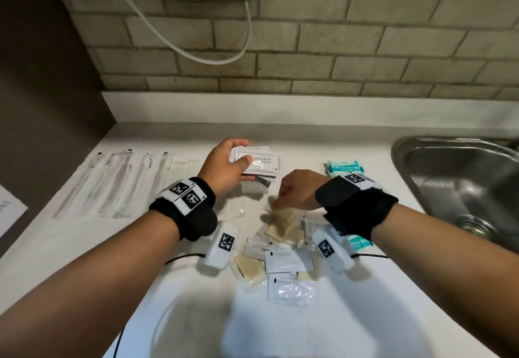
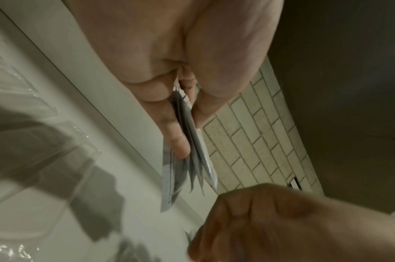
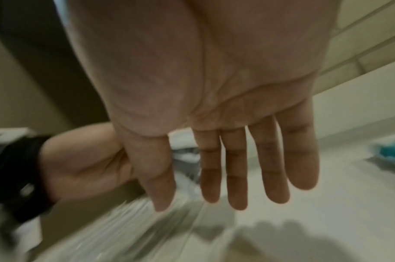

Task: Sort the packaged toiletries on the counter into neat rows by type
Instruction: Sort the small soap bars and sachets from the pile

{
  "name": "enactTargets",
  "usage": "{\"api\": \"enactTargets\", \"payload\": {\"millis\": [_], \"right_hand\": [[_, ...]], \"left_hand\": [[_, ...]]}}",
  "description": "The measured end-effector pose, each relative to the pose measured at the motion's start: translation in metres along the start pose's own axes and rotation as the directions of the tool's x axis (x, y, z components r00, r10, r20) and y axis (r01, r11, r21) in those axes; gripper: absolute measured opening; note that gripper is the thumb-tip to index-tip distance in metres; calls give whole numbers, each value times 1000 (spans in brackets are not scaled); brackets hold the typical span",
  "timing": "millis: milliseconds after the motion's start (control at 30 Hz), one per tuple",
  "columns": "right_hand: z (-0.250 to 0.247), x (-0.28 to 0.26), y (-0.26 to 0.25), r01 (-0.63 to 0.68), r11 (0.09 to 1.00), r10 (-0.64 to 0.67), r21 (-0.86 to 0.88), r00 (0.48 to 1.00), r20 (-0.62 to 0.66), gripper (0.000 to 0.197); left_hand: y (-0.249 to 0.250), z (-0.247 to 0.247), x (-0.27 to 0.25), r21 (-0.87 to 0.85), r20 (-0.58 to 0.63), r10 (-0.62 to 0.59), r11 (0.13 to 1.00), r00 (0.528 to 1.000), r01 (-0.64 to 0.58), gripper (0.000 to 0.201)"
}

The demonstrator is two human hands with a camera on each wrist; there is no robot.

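Loose packets (image 1: 283, 262): heaped, counter's (image 1: 174, 287) near edge
Left hand (image 1: 224, 165): grasping sachet stack (image 1: 259, 161)
Right hand (image 1: 297, 189): fingers straight, released

The white counter (image 1: 157, 135) meets a brick wall at the back. At its left part, long clear packets (image 1: 112, 183) lie side by side in a row. At the right part, near the sink (image 1: 460, 178), lie teal packets (image 1: 344, 168). In the near middle lies a loose pile (image 1: 283, 253) of white sachets and clear packets with beige content, overlapping each other. A black cable (image 1: 182, 257) lies on the counter beside this pile.
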State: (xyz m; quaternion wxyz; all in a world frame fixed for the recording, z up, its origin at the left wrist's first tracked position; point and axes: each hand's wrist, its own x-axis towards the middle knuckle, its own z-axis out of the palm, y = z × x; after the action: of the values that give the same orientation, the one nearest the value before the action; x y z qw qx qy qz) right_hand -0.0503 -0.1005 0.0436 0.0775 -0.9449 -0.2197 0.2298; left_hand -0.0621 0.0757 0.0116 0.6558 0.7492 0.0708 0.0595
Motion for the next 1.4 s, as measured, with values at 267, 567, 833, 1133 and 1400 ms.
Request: {"api": "enactTargets", "payload": {"millis": [267,567,833,1133,1400], "right_hand": [[-38,23,28,35,863,5,505,997,-77,90],[-32,51,41,27,991,1,129,977,-212,48],[-14,75,45,-34,994,15,-103,983,-181,33],[4,85,50,-44,982,29,-186,996,-81,36],[16,93,46,-10,961,-10,-275,997,-71,41]], "left_hand": [[7,18,3,45,114,48,998,992,-53,31],[1,36,30,554,285,-66,826,956,-108,34],[-13,46,47,873,288,-167,450,943,-187,26],[-25,68,41,929,314,-223,272,923,-251,29],[-24,79,45,947,245,-333,282,910,-152,33]]}}
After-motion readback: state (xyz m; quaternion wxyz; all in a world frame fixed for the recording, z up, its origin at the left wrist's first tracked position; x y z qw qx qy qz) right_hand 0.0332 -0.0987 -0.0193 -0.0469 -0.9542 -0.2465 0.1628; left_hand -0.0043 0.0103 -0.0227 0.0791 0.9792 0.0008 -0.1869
